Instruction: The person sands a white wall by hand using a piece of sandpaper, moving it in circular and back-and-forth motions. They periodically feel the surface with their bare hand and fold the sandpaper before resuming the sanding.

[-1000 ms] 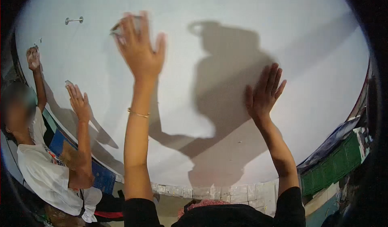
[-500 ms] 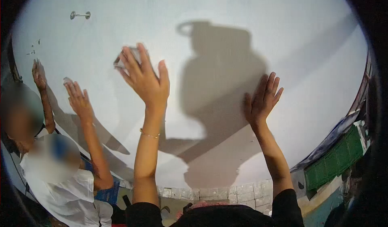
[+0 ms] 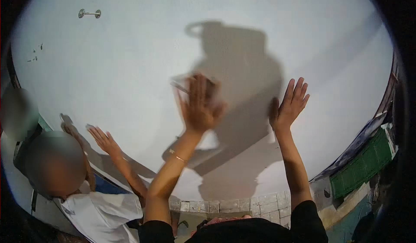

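My left hand [image 3: 200,113] lies with its fingers stretched over a thin greyish sheet [image 3: 178,85] against the pale wall [image 3: 130,61]. The hand is smeared by motion, and most of the sheet is hidden under it; I cannot make out its kind. Off to the right, my right hand [image 3: 291,105] is flat at the wall, fingers extended and slightly apart, holding nothing. Its shadow falls just beside it. A large shadow of my head and body covers the wall between and behind my hands.
A person in a white shirt [image 3: 102,210] is close on the left, with a hand [image 3: 106,142] raised at the wall. A metal wall fitting [image 3: 89,14] sticks out at upper left. Tiles [image 3: 268,204] edge the wall's foot; a green panel [image 3: 359,165] stands at right.
My left hand has moved right and down across the wall, with the sheet under it. My right hand has barely shifted. The neighbouring person's raised hand is lower and farther right.
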`<act>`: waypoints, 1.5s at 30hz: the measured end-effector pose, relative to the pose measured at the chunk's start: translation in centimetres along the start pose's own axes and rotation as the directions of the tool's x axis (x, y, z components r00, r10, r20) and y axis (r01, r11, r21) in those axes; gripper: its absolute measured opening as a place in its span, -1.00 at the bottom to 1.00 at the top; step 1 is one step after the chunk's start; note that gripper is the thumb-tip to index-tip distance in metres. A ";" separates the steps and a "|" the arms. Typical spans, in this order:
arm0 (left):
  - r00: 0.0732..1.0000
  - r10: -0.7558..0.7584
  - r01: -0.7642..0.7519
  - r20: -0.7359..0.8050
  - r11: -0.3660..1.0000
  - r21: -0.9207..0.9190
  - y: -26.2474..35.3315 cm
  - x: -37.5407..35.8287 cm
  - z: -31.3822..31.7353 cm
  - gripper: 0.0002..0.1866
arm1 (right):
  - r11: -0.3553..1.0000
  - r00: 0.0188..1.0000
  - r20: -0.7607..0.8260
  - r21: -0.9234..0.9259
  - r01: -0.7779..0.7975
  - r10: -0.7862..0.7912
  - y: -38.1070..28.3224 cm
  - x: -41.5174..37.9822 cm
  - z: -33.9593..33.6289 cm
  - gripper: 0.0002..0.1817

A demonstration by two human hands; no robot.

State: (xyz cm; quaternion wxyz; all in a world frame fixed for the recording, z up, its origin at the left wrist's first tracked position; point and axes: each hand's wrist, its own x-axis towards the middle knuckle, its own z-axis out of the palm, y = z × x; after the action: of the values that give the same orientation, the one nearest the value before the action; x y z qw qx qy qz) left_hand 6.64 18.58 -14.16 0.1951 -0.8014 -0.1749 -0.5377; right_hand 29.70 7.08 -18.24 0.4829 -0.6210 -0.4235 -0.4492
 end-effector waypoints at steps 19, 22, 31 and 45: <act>0.996 -0.013 -0.005 0.084 0.977 0.213 5.8 -7.6 5.8 -0.43 | 0.996 0.993 -0.081 0.008 -0.085 0.086 0.3 -0.3 1.0 -0.32; 0.988 -0.016 0.051 -0.155 0.972 0.227 1.1 3.7 -0.2 -0.32 | 0.996 0.995 -0.053 -0.002 -0.084 0.084 0.0 -0.4 0.6 -0.31; 0.898 -0.316 0.408 -0.306 0.857 0.314 -2.3 -6.7 -0.5 -0.28 | 0.990 0.989 -0.074 -0.045 -0.133 0.130 0.0 -0.7 0.8 -0.33; 0.975 -0.215 0.204 0.048 0.963 0.177 7.7 -17.8 9.0 -0.38 | 0.591 0.745 0.503 0.463 -0.661 0.439 -2.6 -10.3 -5.3 -0.32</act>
State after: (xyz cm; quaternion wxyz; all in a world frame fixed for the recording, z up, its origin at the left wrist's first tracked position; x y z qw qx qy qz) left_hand 11.14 15.18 -34.81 0.1990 -0.7763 -0.3107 -0.5112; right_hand 23.92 1.39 -26.93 0.6937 -0.5961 -0.4043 0.0020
